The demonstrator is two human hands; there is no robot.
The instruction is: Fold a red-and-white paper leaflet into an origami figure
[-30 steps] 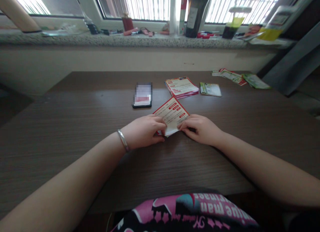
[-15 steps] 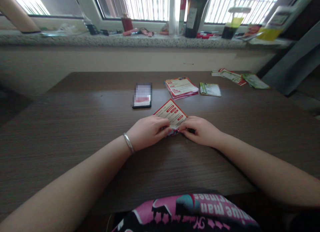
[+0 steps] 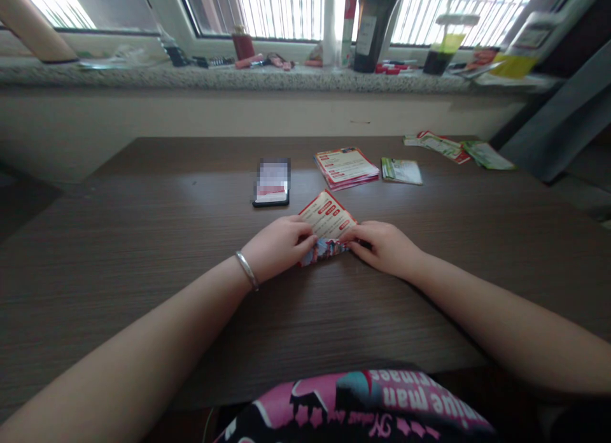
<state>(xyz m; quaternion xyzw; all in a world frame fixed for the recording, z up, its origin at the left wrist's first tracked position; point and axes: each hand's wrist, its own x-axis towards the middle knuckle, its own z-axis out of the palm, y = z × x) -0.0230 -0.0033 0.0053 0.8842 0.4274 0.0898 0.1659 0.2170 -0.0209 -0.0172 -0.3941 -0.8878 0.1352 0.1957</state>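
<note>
A printed sheet of paper (image 3: pixel 329 215) with a red border and red labels lies on the brown table, its near edge folded up into a colourful strip. My left hand (image 3: pixel 280 244), with a silver bangle at the wrist, grips the left end of that fold between thumb and fingers. At the right end, my right hand (image 3: pixel 379 244) pinches the fold the same way. Beyond the sheet sits a stack of similar printed papers (image 3: pixel 347 165). The fingertips partly cover the fold's two ends.
A phone (image 3: pixel 272 183) lies left of the stack. Small green-and-white papers (image 3: pixel 401 171) are to its right, with more loose leaflets (image 3: pixel 443 146) at the far right corner. Bottles (image 3: pixel 375 32) and small items line the granite windowsill (image 3: pixel 286 80) behind the table (image 3: pixel 143 195).
My left hand has slid left along the fold and my right hand slightly right. More of the colourful folded strip shows between them.
</note>
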